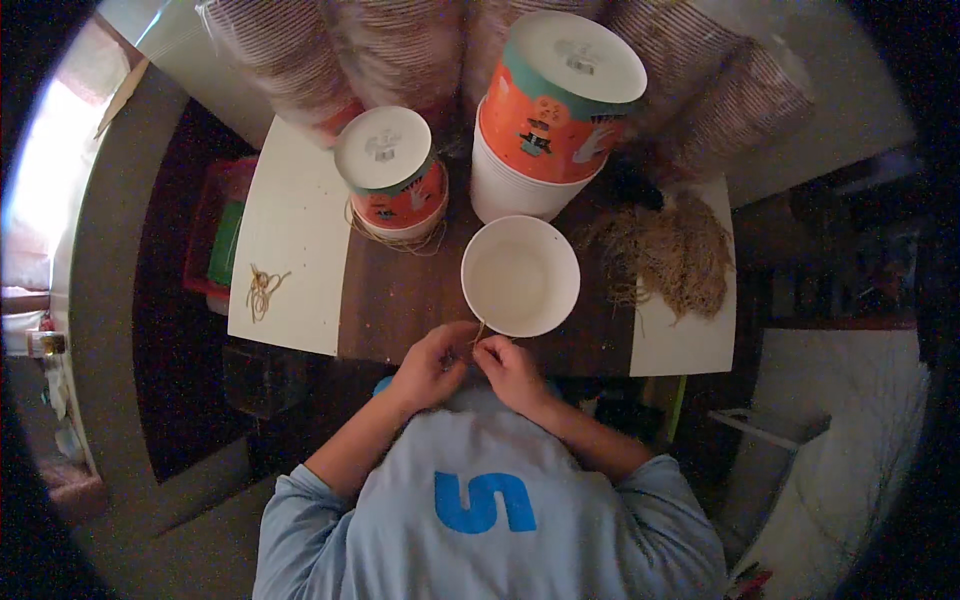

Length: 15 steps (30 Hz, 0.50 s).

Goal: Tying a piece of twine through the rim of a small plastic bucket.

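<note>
A white paper tub (520, 275) stands mouth up at the table's front edge, its inside bare. From its near rim a short piece of thin tan string (482, 328) runs down between my hands. My left hand (437, 365) is closed, its fingertips meeting at the string just below the rim. Close beside it, my right hand (508, 370) pinches the same string between thumb and finger. How the string joins the tub is too small to tell.
Upside-down orange tubs stand in a tall stack (545, 130) and a shorter stack (395, 170) with string looped round its foot. Loose string (265, 290) lies left, a tangled heap of string (675, 255) right. Plastic-wrapped cup stacks (400, 50) line the back.
</note>
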### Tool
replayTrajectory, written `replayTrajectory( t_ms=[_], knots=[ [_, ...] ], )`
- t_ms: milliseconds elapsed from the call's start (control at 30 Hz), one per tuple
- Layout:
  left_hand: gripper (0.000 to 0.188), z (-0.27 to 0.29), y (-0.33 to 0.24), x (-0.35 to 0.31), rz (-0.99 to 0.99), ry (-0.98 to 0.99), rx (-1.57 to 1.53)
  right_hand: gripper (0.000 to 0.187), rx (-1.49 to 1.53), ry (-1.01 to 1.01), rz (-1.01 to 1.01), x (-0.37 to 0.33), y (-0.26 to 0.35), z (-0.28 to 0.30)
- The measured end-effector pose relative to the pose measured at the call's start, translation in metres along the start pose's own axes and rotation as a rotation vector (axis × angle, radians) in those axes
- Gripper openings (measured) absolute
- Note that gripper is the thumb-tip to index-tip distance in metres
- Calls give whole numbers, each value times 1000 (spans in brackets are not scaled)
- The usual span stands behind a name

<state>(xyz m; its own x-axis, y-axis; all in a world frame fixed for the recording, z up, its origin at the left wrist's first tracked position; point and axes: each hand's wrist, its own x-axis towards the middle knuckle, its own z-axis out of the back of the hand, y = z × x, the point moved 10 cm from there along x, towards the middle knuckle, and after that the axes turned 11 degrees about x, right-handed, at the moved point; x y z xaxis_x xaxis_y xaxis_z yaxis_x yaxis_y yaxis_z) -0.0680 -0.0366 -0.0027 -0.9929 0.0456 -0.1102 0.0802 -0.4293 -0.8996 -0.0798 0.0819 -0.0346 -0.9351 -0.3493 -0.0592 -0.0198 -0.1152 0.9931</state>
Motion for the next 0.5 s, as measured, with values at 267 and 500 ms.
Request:
replayTrajectory(
  t_ms=[267,500],
  knots=[
    [38,-15,-28,13,-318,94,497,18,49,119,-271,-1,-15,-5],
    [39,-17,-31,12,-490,37,567,17,224,247,-379,1,-24,-13]
  ],
)
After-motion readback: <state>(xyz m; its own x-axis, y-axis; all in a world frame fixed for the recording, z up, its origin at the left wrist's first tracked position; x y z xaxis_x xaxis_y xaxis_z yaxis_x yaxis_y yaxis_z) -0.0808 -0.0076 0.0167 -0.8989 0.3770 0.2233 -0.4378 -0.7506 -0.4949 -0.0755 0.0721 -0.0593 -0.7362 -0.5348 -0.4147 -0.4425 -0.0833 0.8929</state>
